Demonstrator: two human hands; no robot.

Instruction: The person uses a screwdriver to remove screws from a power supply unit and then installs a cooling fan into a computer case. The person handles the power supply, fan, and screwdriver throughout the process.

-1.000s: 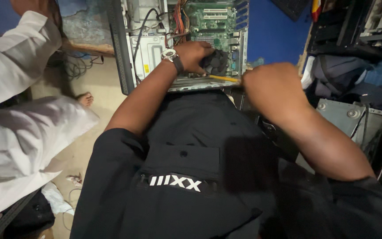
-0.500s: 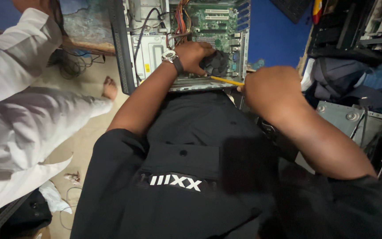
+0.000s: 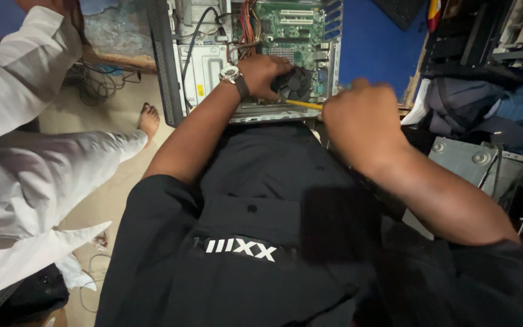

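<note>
Left hand (image 3: 267,71) clamped over black cooler fan (image 3: 295,83) inside open computer case (image 3: 213,60); right hand (image 3: 358,118) just beside, clenched around yellow screwdriver (image 3: 304,104) pointing fanward.

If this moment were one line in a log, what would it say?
left hand: on black fan in open computer case | right hand: holds yellow tool, tip toward fan | bystander in white at left

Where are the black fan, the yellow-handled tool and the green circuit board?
black fan (image 3: 298,85), head view, on its dark housing beside the left hand's fingers.
yellow-handled tool (image 3: 305,105), head view, on the yellow shaft showing between the hands.
green circuit board (image 3: 292,27), head view, on its bare green upper area.
</note>
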